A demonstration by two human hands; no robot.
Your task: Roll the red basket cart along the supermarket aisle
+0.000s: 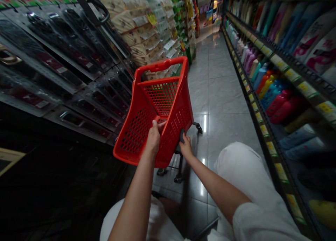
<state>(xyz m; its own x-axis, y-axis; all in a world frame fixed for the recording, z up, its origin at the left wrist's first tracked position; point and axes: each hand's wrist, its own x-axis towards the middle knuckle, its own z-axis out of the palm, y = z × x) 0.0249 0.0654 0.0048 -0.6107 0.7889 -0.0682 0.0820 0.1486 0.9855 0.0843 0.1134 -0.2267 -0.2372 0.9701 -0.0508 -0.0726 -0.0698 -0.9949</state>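
A red plastic shopping cart with pierced mesh sides stands tilted-looking in the aisle in front of me. My left hand is at the near side rim of its basket, thumb up and fingers bent over the edge; part of the fingers is hidden. Lower down, against the outside of the same wall, my right hand is closed around a dark grey piece. Whether that piece belongs to the cart or is separate, I cannot tell. No goods show in the visible part of the basket.
Shelves of colourful bottles line the right side. On the left hang packaged dark goods, with stacked tan packs beyond. Grey floor tiles run up the aisle. The cart's caster rests on them; my white-clad knee is close by.
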